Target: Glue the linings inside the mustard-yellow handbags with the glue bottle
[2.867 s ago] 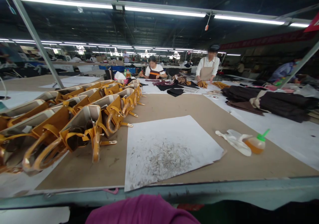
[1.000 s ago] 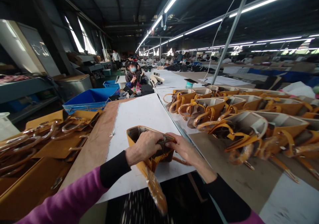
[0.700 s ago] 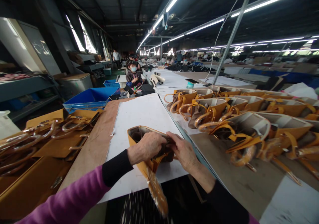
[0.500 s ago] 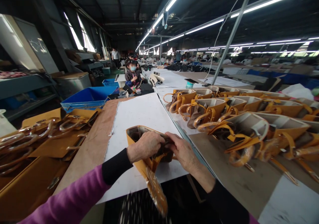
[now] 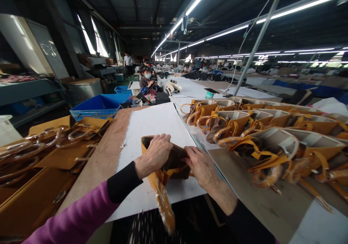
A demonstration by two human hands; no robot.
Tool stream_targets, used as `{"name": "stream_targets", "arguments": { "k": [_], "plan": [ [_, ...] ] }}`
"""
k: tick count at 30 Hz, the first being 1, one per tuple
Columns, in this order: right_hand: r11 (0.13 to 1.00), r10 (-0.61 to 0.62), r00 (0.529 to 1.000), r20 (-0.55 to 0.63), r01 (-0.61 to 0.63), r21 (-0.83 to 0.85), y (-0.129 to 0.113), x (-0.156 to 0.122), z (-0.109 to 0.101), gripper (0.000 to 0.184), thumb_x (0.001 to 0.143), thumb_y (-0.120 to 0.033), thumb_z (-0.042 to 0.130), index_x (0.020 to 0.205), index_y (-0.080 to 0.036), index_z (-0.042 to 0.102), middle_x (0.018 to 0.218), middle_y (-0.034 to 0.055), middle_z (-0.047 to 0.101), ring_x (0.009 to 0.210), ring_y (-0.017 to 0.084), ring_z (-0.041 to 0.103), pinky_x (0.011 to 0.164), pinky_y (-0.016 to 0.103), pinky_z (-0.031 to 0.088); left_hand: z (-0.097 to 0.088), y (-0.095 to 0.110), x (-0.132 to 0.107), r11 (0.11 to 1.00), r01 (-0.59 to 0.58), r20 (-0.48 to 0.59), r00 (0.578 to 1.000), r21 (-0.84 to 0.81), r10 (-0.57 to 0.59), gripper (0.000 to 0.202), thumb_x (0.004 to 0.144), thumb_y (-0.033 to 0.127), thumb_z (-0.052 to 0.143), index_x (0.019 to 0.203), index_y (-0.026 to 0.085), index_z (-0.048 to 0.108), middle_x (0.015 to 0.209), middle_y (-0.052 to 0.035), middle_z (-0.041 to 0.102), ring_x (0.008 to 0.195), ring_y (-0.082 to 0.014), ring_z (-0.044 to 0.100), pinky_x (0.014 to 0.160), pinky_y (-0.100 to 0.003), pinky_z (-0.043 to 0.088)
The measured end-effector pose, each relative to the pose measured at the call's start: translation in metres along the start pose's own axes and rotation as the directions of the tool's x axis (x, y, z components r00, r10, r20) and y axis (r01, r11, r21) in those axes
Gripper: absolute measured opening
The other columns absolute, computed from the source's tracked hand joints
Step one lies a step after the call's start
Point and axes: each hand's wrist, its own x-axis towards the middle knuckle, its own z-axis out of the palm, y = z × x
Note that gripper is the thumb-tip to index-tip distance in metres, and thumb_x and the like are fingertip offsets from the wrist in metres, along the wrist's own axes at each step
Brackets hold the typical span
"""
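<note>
A mustard-yellow handbag (image 5: 153,179) with a dark brown lining stands with its mouth up on the white sheet in front of me. Its plastic-wrapped handle (image 5: 166,213) hangs over the table's near edge. My left hand (image 5: 155,152) reaches across the opening, its fingers bent over the rim; the fingertips are hidden inside. At the right end of the bag, my right hand (image 5: 201,166) pinches the upper edge between thumb and fingers.
Rows of similar yellow bags (image 5: 310,148) stand on the right-hand table. Flat yellow bags (image 5: 40,186) lie piled on the left. Beyond are a blue bin (image 5: 100,104) and a seated person (image 5: 146,83). A metal pole (image 5: 259,39) rises at the right.
My left hand has moved away from my right, leftward and up along the bag's rim. More of the brown lining shows between the hands. My right hand keeps its grip.
</note>
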Motion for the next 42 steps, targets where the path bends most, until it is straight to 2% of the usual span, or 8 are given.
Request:
{"name": "stream_targets", "arguments": {
  "k": [4, 6, 10, 13, 18, 26, 31, 42],
  "plan": [
    [1.0, 0.022, 1.0, -0.018, -0.022, -0.003, -0.004, 0.003, 0.002, 0.031, 0.08, -0.005, 0.058, 0.107, -0.019, 0.052, 0.097, 0.0072, 0.063, 0.088, 0.025, 0.059, 0.072, 0.035, 0.048, -0.001, -0.016, 0.001, 0.99, -0.042, -0.067, 0.997, -0.138, 0.033, 0.018, 0.078, 0.013, 0.051, 0.075, 0.019, 0.068, 0.118, -0.0071, 0.056, 0.108, -0.0256, 0.047, 0.091, -0.041, 0.04],
    [1.0, -0.015, 0.998, -0.067, 0.016, 0.006, -0.004, 0.004, 0.005, 0.041, 0.08, -0.003, 0.057, 0.116, -0.02, 0.048, 0.102, 0.0076, 0.061, 0.09, 0.024, 0.059, 0.074, 0.035, 0.048, 0.002, -0.025, 0.003, 0.974, -0.069, -0.073, 0.996, -0.216, 0.054, 0.016, 0.078, 0.013, 0.053, 0.073, 0.017, 0.068, 0.124, -0.0059, 0.055, 0.111, -0.0238, 0.048, 0.096, -0.04, 0.038],
    [0.99, -0.14, 0.974, -0.179, 0.133, -0.052, -0.001, 0.003, 0.013, 0.031, 0.083, -0.003, 0.051, 0.11, -0.019, 0.052, 0.107, 0.009, 0.059, 0.091, 0.025, 0.057, 0.078, 0.037, 0.047, 0.009, -0.035, 0.007, 0.948, -0.11, -0.052, 0.994, -0.297, 0.099, 0.018, 0.081, 0.012, 0.05, 0.077, 0.016, 0.067, 0.097, -0.0039, 0.066, 0.094, -0.0173, 0.058, 0.095, -0.035, 0.039],
    [0.983, -0.184, 0.96, -0.211, 0.181, -0.035, 0.001, 0.002, 0.016, 0.024, 0.086, -0.005, 0.048, 0.103, -0.021, 0.055, 0.106, 0.008, 0.059, 0.09, 0.023, 0.057, 0.08, 0.037, 0.047, 0.009, -0.035, 0.006, 0.949, -0.12, -0.062, 0.992, -0.292, 0.107, 0.018, 0.082, 0.013, 0.05, 0.076, 0.016, 0.066, 0.093, -0.0039, 0.066, 0.092, -0.0174, 0.058, 0.092, -0.033, 0.04],
    [0.973, -0.066, 0.972, -0.226, 0.112, 0.202, 0.001, 0.003, 0.015, 0.021, 0.085, -0.003, 0.047, 0.094, -0.021, 0.053, 0.099, 0.0054, 0.059, 0.09, 0.02, 0.057, 0.081, 0.032, 0.047, 0.005, -0.033, 0.002, 0.951, -0.106, -0.037, 0.994, -0.29, 0.099, 0.017, 0.083, 0.012, 0.049, 0.074, 0.015, 0.063, 0.092, -0.0049, 0.065, 0.087, -0.0172, 0.059, 0.088, -0.031, 0.041],
    [0.987, -0.106, 0.977, -0.183, 0.126, 0.098, -0.001, 0.005, 0.012, 0.018, 0.088, -0.007, 0.046, 0.084, -0.02, 0.059, 0.101, 0.0064, 0.061, 0.09, 0.021, 0.056, 0.08, 0.033, 0.045, 0.006, -0.041, -0.001, 0.939, -0.137, -0.049, 0.991, -0.316, 0.128, 0.017, 0.082, 0.011, 0.048, 0.073, 0.014, 0.062, 0.093, -0.0059, 0.065, 0.087, -0.0175, 0.058, 0.082, -0.028, 0.043],
    [0.962, -0.055, 0.985, -0.163, 0.096, 0.256, -0.003, 0.008, 0.008, 0.02, 0.088, -0.008, 0.044, 0.078, -0.02, 0.056, 0.089, 0.0048, 0.061, 0.081, 0.018, 0.056, 0.072, 0.027, 0.045, 0.011, -0.044, -0.005, 0.921, -0.123, -0.111, 0.99, -0.369, 0.088, 0.016, 0.083, 0.013, 0.049, 0.072, 0.015, 0.06, 0.085, -0.005, 0.065, 0.084, -0.0166, 0.058, 0.081, -0.028, 0.043],
    [0.893, 0.118, 0.937, -0.328, 0.044, 0.447, 0.006, 0.014, 0.028, 0.015, 0.086, -0.013, 0.044, 0.076, -0.021, 0.052, 0.082, 0.0038, 0.062, 0.078, 0.017, 0.058, 0.072, 0.027, 0.045, 0.024, -0.035, -0.001, 0.883, -0.052, -0.221, 0.974, -0.467, -0.059, 0.016, 0.078, 0.01, 0.051, 0.065, 0.015, 0.059, 0.077, -0.003, 0.064, 0.074, -0.0152, 0.057, 0.077, -0.028, 0.042]
  ]
}}
